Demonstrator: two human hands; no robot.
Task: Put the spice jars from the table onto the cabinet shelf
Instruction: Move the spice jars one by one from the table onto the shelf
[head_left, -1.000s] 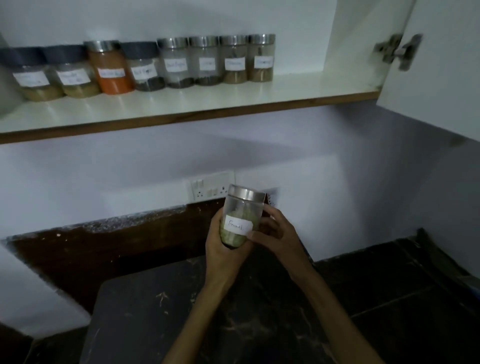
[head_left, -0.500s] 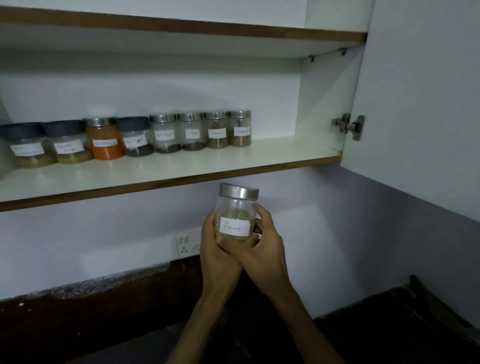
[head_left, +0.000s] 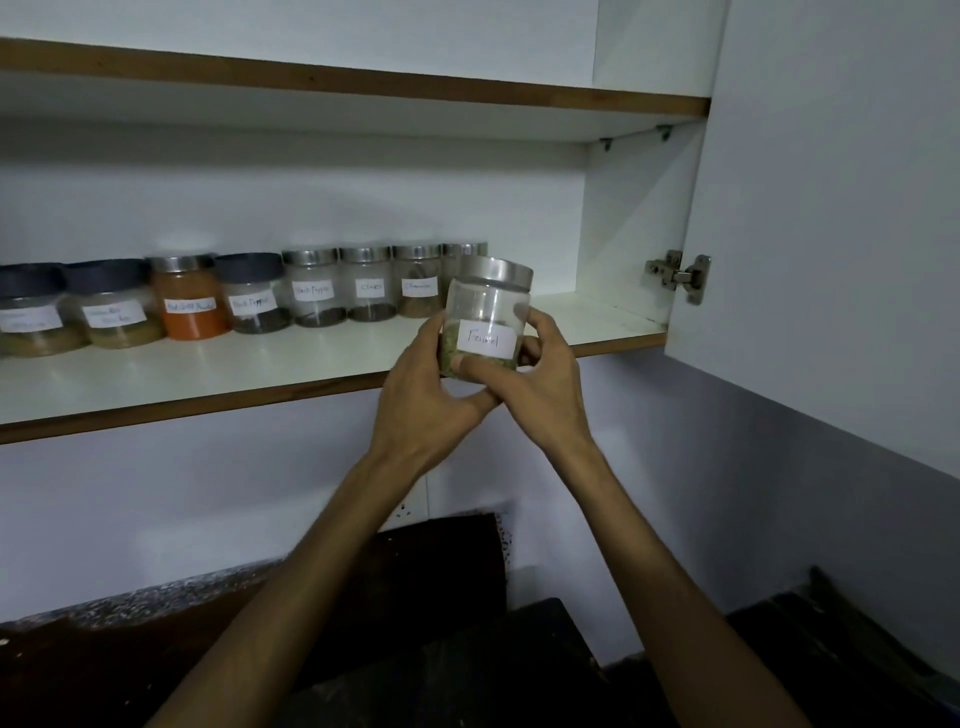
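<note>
A clear glass jar labelled Fennel (head_left: 487, 317), with a steel lid and green seeds inside, is held upright at the front edge of the white cabinet shelf (head_left: 208, 369). My left hand (head_left: 423, 387) grips its left side and base. My right hand (head_left: 540, 382) grips its right side, thumb across the front under the label. Several labelled spice jars (head_left: 317, 293) stand in a row along the back of the shelf; the rightmost one is partly hidden behind the held jar.
The cabinet door (head_left: 831, 218) stands open at the right, its hinge (head_left: 678, 274) at shelf height. An upper shelf (head_left: 363, 85) runs overhead. Bare shelf surface lies right of the jar row. A dark countertop (head_left: 467, 670) lies below.
Both hands have lifted the fennel jar from low above the countertop up to the shelf's front edge. My view has tilted upward.
</note>
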